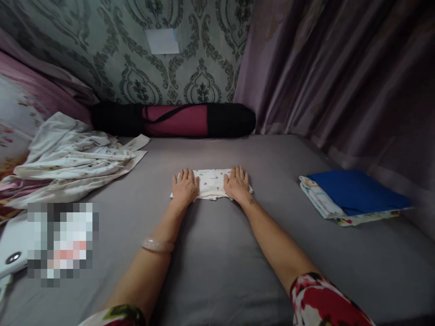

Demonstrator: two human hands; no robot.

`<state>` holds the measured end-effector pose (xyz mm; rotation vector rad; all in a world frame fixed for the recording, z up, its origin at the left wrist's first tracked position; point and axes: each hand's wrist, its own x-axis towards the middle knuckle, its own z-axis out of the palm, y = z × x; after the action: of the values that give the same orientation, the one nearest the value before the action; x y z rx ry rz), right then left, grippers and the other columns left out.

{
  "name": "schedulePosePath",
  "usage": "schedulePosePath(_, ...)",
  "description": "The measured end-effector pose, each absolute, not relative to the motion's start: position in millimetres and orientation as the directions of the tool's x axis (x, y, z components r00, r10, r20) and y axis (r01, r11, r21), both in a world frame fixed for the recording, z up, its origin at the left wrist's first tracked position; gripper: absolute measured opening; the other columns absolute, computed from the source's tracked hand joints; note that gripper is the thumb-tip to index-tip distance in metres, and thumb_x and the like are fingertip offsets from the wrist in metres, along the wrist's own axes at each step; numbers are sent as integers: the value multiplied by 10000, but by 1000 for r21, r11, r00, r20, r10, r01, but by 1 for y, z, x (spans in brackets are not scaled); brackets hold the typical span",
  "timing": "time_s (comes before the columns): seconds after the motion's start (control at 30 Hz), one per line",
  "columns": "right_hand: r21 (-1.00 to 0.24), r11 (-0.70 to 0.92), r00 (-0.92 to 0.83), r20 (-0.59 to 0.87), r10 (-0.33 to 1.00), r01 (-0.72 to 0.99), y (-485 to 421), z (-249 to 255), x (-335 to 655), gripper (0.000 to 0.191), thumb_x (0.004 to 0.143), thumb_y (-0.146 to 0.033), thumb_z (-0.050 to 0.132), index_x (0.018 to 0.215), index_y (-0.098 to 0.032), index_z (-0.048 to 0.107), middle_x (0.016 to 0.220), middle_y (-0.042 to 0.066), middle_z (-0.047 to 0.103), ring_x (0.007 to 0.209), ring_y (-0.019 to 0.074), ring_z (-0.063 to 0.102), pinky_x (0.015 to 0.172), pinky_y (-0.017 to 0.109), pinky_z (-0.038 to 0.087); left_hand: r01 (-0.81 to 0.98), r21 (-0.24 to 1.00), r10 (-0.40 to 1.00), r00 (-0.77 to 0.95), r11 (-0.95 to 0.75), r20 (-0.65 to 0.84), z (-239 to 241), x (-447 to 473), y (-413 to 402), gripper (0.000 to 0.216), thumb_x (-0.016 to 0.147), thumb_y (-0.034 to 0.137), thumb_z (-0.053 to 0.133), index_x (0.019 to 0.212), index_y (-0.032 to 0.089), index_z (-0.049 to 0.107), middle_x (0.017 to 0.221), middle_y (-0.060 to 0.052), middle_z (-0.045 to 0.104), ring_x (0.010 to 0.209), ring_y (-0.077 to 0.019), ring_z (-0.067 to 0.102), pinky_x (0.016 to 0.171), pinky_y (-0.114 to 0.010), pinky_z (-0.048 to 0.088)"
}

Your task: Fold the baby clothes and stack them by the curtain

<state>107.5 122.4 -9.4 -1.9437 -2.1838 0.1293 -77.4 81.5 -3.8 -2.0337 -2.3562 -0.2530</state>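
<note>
A small folded white cloth (211, 179) with a tiny print lies on the grey sheet in front of me. My left hand (185, 186) rests flat on its left end, palm down, with the fingers stretched out. On the right end my right hand (237, 184) lies in the same way, flat and palm down. Between the two thumbs the middle of the cloth shows. Its front edge is layered and slightly uneven. Neither hand grips anything.
A stack of folded cloth with a blue piece on top (360, 190) lies to the right. Rumpled pale printed fabric (78, 154) is heaped at the left. A black and maroon long bag (176, 120) lies along the wall. A white device (16, 240) with a cable sits front left.
</note>
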Motion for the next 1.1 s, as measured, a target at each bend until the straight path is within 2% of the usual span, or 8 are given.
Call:
schedulePosePath(0.17, -182, 78, -52, 144, 988, 980, 127, -7, 115, 625, 995, -363, 248, 1472, 36, 298, 1557, 217, 256, 1455, 309, 169, 1166, 489, 92, 969, 116, 940, -242, 220, 240, 0, -81, 79, 574, 983, 358, 216, 1435, 65, 417, 1544, -174, 327, 1457, -304, 223, 1180, -526, 163)
schedulePosePath(0.33, -185, 47, -26, 114, 993, 982, 129, -12, 119, 646, 995, -391, 250, 1473, 41, 288, 1543, 233, 281, 1436, 328, 216, 1153, 483, 146, 956, 144, 959, -270, 257, 80, -3, -88, 81, 606, 975, 392, 231, 1473, 71, 361, 1530, -192, 346, 1434, -335, 275, 1154, -544, 222)
schedulePosePath(0.63, -207, 36, -12, 116, 993, 978, 129, -14, 118, 630, 982, -369, 286, 1469, 30, 299, 1538, 240, 289, 1411, 329, 271, 1130, 471, 206, 950, 179, 954, -279, 257, 113, -13, -89, 84, 615, 965, 409, 213, 1471, 95, 365, 1517, -187, 372, 1416, -340, 307, 1126, -573, 254)
schedulePosePath(0.77, -230, 28, -16, 51, 999, 973, 134, -8, 121, 625, 968, -356, 327, 1472, 12, 302, 1537, 226, 304, 1412, 321, 277, 1129, 462, 223, 950, 185, 960, -268, 250, 78, -12, -93, 86, 609, 964, 418, 214, 1470, 112, 358, 1524, -183, 362, 1417, -345, 301, 1123, -578, 248)
schedulePosePath(0.83, -268, 28, -35, -21, 999, 963, 138, 0, 127, 610, 950, -337, 373, 1462, -7, 332, 1504, 222, 369, 1388, 300, 340, 1105, 418, 284, 950, 191, 966, -256, 246, 29, -7, -97, 87, 602, 961, 422, 235, 1468, 120, 351, 1523, -180, 365, 1409, -338, 321, 1119, -548, 272)
schedulePosePath(0.97, -390, 12, -81, -161, 984, 921, 144, 18, 145, 492, 921, -285, 440, 1372, -95, 491, 1341, 184, 574, 1205, 261, 561, 963, 326, 425, 947, 164, 960, -280, 276, 4, 6, -109, 87, 574, 923, 454, 378, 1356, 87, 465, 1371, -229, 520, 1284, -343, 477, 1028, -444, 401)
schedulePosePath(1.1, -456, 6, -88, -158, 984, 890, 148, 27, 159, 367, 905, -244, 470, 1220, -152, 635, 1213, 131, 671, 1077, 230, 637, 863, 276, 465, 930, 165, 945, -323, 328, -56, 17, -117, 88, 488, 885, 445, 489, 1164, 60, 598, 1217, -250, 615, 1171, -322, 571, 927, -354, 459)
